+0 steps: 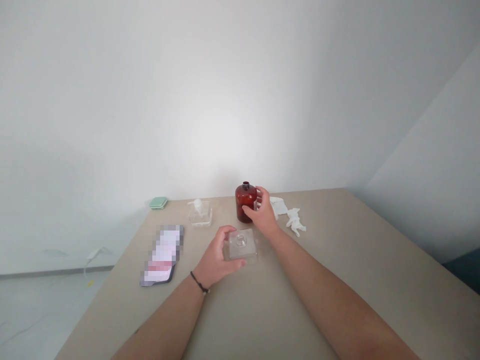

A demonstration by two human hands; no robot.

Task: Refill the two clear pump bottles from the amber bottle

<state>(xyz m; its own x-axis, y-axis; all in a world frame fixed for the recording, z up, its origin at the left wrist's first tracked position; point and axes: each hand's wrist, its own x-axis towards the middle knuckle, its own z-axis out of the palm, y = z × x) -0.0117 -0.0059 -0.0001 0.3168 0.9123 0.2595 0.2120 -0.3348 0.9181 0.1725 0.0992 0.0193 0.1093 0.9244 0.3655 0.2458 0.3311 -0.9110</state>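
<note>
My left hand [216,254] grips the near left side of a clear square glass base [240,245], which has a round raised centre. My right hand [263,214] wraps around the right side of an amber glass bottle [244,200]. The bottle stands upright with its dark neck open, and my fingers hide part of its lower right side. A clear square container with a white pump top [200,214] stands left of the bottle, apart from both hands.
The beige table [300,300] has a pixelated dark-edged flat device [162,255] at left, a mint green flat case [158,202] at the back corner, and crumpled white gloves [294,221] at back right. A white wall rises behind.
</note>
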